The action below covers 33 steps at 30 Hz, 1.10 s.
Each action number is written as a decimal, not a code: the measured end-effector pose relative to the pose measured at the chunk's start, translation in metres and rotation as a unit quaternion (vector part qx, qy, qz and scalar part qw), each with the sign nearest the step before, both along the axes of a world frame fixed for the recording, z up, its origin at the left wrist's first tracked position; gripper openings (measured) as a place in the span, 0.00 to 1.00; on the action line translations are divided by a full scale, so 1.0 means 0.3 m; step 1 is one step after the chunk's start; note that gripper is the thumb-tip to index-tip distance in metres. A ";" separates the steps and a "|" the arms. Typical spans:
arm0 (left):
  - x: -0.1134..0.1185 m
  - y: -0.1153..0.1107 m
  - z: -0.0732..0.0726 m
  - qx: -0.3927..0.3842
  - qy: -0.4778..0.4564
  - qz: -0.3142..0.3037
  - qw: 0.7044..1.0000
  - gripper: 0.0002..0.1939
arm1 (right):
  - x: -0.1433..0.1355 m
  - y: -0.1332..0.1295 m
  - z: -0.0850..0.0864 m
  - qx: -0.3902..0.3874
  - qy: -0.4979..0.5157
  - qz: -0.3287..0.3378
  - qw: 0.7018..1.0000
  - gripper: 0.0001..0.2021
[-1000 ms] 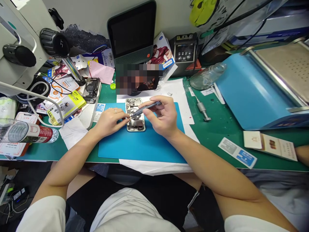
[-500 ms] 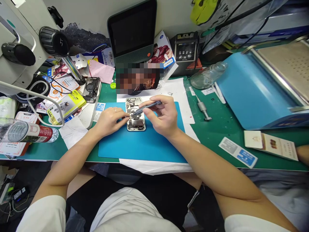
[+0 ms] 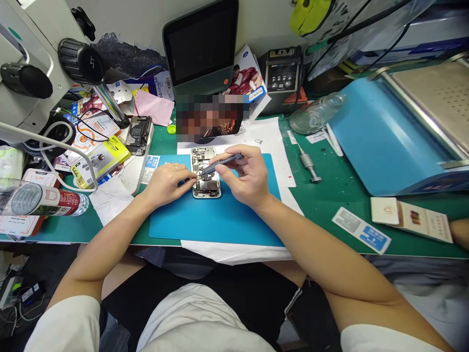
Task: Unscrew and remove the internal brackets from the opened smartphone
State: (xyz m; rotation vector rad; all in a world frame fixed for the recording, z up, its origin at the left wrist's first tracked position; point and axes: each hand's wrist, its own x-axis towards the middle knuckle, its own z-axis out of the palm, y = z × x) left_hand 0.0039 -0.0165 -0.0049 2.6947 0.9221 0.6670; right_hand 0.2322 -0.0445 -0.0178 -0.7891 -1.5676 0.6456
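Note:
An opened phone (image 3: 209,188) with its inner parts bare lies upright on the blue mat (image 3: 216,220). My right hand (image 3: 247,176) grips dark grey tweezers (image 3: 226,160), which slant down to the left, their tips over the middle left of the phone. At the phone's left edge is my left hand (image 3: 170,183), a ring on one finger. Its thumb and forefinger come together by the tweezer tips; anything between them is too small to make out.
Left are a plastic bottle (image 3: 47,200), a yellow battery box (image 3: 100,164), a second opened phone (image 3: 139,135) and a microscope stand (image 3: 110,103). Right are a screwdriver (image 3: 308,165), a glass jar (image 3: 315,115), a blue machine (image 3: 384,142) and another person's hand (image 3: 459,233).
The tweezers and my right hand have shifted very slightly left. My left hand stays at the phone's left edge.

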 end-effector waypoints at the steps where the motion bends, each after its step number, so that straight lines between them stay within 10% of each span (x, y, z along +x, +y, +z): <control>1: 0.000 0.000 -0.001 0.005 -0.003 -0.001 1.000 0.11 | 0.001 0.001 0.001 0.004 0.004 0.004 1.000 0.13; 33: 0.000 0.000 -0.004 0.018 -0.015 -0.006 1.000 0.11 | 0.000 0.006 -0.007 0.020 0.004 -0.008 1.000 0.14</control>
